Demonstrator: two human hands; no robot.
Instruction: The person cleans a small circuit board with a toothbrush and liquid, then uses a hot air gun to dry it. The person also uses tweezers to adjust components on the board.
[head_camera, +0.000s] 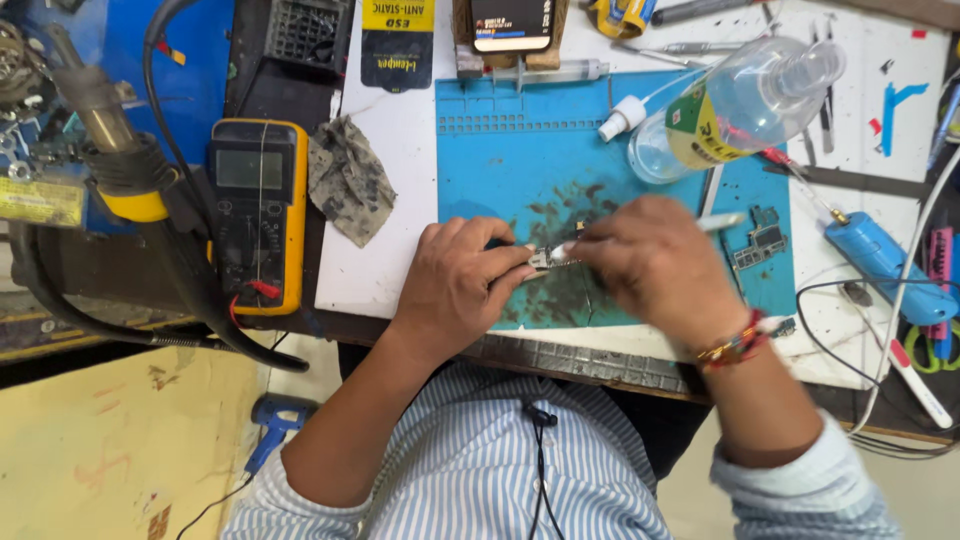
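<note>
Left hand (455, 285) pinching a small metallic circuit board (541, 262), thin and silvery, low on the stained blue mat (500, 160). Right hand (655, 265) closed around a white brush (722, 222), tip touching the board. Clear bottle (740, 105) lying across the mat's far right corner.

left hand (455, 285) pinching small board (545, 260), right hand (655, 265) brushing

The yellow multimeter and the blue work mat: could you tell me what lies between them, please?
In the head view, a crumpled grey stained cloth lies on the white bench top between the multimeter and the mat.
</note>
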